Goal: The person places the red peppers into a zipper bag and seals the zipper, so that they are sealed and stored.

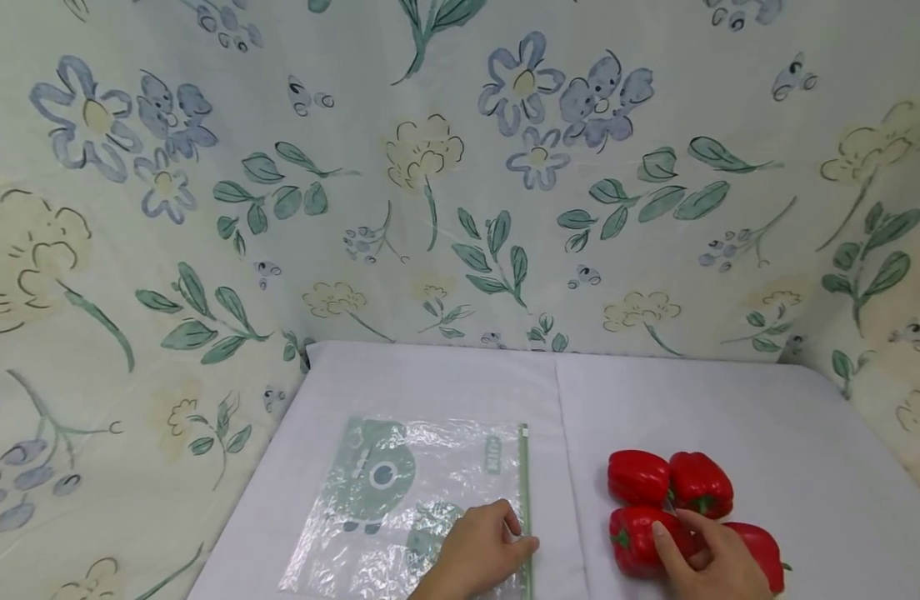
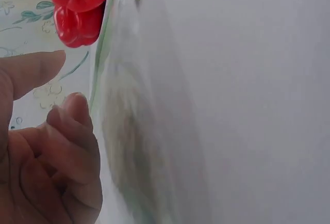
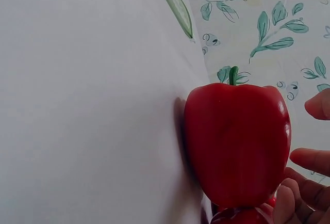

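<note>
A clear zip bag with green cartoon prints lies flat on the white table. My left hand is over its right side, by the green zip strip. In the left wrist view the thumb stands apart from the loosely bent fingers, with nothing between them. My right hand is at the front-left red bell pepper, its thumb and fingers spread over it. In the right wrist view this pepper stands beside the parted fingertips; firm contact cannot be told.
Other red bell peppers sit close by: one at back left, one at back right, and one partly behind my right hand. A floral curtain surrounds the white table at its back and sides.
</note>
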`<action>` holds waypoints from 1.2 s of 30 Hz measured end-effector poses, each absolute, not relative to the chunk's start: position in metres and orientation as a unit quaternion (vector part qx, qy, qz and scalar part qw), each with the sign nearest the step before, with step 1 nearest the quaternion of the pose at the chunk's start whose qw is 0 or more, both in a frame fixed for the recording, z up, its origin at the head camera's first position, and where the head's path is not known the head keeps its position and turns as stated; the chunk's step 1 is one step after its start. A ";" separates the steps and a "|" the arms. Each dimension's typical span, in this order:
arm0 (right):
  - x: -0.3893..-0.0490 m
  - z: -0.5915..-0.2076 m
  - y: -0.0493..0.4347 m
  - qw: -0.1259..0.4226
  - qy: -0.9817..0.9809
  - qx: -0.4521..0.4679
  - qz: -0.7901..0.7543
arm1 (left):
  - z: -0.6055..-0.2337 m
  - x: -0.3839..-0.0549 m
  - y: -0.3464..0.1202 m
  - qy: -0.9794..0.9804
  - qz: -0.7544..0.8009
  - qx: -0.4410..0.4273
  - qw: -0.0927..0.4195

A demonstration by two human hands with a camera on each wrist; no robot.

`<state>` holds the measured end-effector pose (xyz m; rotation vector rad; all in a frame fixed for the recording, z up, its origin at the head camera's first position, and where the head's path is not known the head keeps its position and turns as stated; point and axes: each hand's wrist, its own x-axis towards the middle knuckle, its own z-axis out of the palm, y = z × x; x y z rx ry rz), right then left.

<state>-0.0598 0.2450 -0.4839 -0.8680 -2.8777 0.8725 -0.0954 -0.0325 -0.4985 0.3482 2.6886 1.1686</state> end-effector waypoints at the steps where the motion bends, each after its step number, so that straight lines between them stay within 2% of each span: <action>1: -0.059 -0.484 0.244 0.005 -0.923 -0.273 0.272 | -0.499 -0.095 -0.031 0.904 0.398 0.117 0.099; 8: -0.059 -0.491 0.241 0.000 -0.932 -0.267 0.245 | -0.503 -0.093 -0.027 0.902 0.396 0.121 0.126; 17: -0.059 -0.496 0.237 0.003 -0.933 -0.280 0.227 | -0.505 -0.091 -0.022 0.930 0.332 0.125 0.098; 36: -0.058 -0.498 0.233 -0.002 -0.945 -0.268 0.185 | -0.506 -0.093 -0.026 0.911 0.372 0.151 0.091</action>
